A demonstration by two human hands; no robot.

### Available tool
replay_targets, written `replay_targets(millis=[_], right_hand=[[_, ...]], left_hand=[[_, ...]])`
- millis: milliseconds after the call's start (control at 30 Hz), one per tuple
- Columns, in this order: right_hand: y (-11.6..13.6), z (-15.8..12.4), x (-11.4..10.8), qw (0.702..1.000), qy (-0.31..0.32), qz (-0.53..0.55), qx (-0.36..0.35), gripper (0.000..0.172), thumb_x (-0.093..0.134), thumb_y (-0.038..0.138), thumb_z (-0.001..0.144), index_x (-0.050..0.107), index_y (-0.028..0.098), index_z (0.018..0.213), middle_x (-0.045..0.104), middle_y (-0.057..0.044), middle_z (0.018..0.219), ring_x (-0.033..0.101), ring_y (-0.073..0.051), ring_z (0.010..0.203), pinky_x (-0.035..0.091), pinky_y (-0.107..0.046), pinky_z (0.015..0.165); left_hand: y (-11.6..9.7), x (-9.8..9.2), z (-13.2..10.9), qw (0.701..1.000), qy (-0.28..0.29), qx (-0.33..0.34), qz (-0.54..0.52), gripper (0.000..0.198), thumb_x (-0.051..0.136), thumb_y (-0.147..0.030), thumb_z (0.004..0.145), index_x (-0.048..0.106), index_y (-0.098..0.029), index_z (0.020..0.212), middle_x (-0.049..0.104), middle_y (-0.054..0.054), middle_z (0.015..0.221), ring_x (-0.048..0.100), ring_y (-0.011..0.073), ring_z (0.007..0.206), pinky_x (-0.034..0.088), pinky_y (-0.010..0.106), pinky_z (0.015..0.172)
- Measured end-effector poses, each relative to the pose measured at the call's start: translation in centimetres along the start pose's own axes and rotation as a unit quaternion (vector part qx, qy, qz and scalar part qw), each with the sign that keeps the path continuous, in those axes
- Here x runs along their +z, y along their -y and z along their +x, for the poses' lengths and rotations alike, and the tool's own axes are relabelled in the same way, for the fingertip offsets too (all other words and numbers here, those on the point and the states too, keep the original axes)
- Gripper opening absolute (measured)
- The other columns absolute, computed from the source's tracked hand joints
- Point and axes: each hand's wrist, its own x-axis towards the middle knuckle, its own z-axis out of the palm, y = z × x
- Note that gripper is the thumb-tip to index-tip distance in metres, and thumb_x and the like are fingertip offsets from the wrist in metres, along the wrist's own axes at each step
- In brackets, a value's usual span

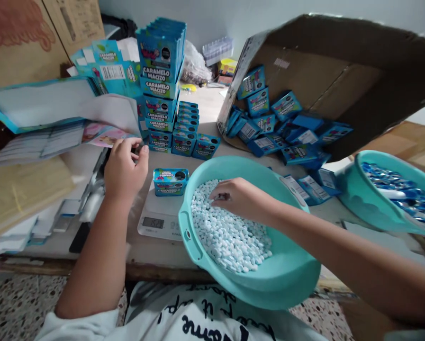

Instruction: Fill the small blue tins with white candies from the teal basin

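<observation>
My right hand (pixel 239 196) reaches into a turquoise tub (pixel 286 284), its fingers bent and pinched at the surface of the small pale-blue and white candies (pixel 230 241). What lies between those fingertips is mostly hidden. Left of the tub, an upright blue candy tin (pixel 170 182) stands on a white kitchen scale (pixel 157 208) with digits on its display. My left hand (pixel 127 166) hovers beyond the scale's left side, fingers loosely curled and thumb apart from them, with nothing visible in it. It is nearest to the stacked blue tins (pixel 158 113).
A cardboard box (pixel 326 71) on its side spills several blue packs (pixel 286 106) at the back right. Another turquoise tub (pixel 368 203) with blue-wrapped pieces stands at the right. Printed sheets (pixel 49 106) and a brown package (pixel 23 194) lie left. The table's front edge (pixel 162 272) is near my body.
</observation>
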Motion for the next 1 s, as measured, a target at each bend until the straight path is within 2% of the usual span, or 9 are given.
replay_targets(millis=[133,300,400,533,667,800,1000], right_hand=[[1.0,1.2,-1.9,0.998,-0.057,0.021,0.006,0.005,0.075,0.016,0.084,0.079,0.018,0.083,0.076,-0.005,0.082,0.067,-0.017,0.073,0.046,-0.026,0.068],[1.4,2.1,-1.7,0.987,-0.143,0.07,0.008,0.006,0.073,0.018,0.085,0.078,0.017,0.084,0.074,-0.005,0.084,0.065,-0.014,0.07,0.049,-0.026,0.068],[1.6,2.4,-1.9,0.982,-0.166,0.084,-0.003,0.008,0.072,0.021,0.085,0.079,0.017,0.085,0.073,-0.005,0.083,0.064,-0.014,0.07,0.049,-0.027,0.067],[2.7,2.8,-3.3,0.981,-0.178,0.068,-0.03,0.009,0.071,0.021,0.086,0.08,0.017,0.087,0.073,-0.004,0.081,0.063,-0.014,0.069,0.049,-0.027,0.067],[4.1,3.9,-4.4,0.988,-0.142,0.038,-0.051,0.007,0.072,0.017,0.086,0.079,0.017,0.085,0.072,-0.003,0.078,0.063,-0.013,0.071,0.046,-0.026,0.07],[4.9,5.4,-4.4,0.99,-0.112,0.02,-0.084,0.004,0.074,0.014,0.085,0.077,0.016,0.086,0.072,-0.002,0.079,0.061,-0.012,0.072,0.043,-0.025,0.069],[4.8,7.0,-3.5,0.977,-0.142,0.044,-0.155,0.003,0.074,0.013,0.086,0.074,0.015,0.084,0.07,-0.002,0.081,0.058,-0.011,0.072,0.043,-0.024,0.07]], left_hand=[[-0.3,-0.1,0.0,1.0,-0.013,0.012,-0.006,0.02,0.056,-0.031,0.093,0.067,-0.02,0.105,0.068,0.007,0.106,0.06,0.0152,0.072,0.051,0.032,0.075],[-0.3,-0.1,-0.1,0.995,-0.067,0.065,-0.042,0.024,0.053,-0.031,0.093,0.067,-0.017,0.107,0.066,0.01,0.109,0.059,0.0142,0.071,0.052,0.031,0.074],[-0.1,-0.1,-0.1,0.994,-0.077,0.065,-0.046,0.024,0.054,-0.031,0.093,0.067,-0.016,0.107,0.066,0.01,0.109,0.057,0.013,0.068,0.051,0.031,0.071],[-0.3,-0.2,-0.1,0.994,-0.072,0.07,-0.052,0.023,0.052,-0.031,0.095,0.068,-0.017,0.105,0.066,0.009,0.107,0.058,0.0137,0.071,0.052,0.031,0.075],[-0.5,-0.3,-0.2,0.994,-0.067,0.076,-0.051,0.024,0.052,-0.032,0.095,0.069,-0.018,0.104,0.067,0.008,0.106,0.059,0.0142,0.073,0.052,0.031,0.075],[-0.7,-0.3,-0.2,0.995,-0.061,0.06,-0.044,0.021,0.053,-0.031,0.094,0.069,-0.019,0.102,0.067,0.007,0.107,0.058,0.0134,0.071,0.052,0.032,0.077],[-0.6,-0.2,-0.1,0.996,-0.056,0.057,-0.045,0.021,0.053,-0.031,0.094,0.069,-0.019,0.101,0.067,0.007,0.106,0.06,0.0139,0.073,0.052,0.031,0.076]])
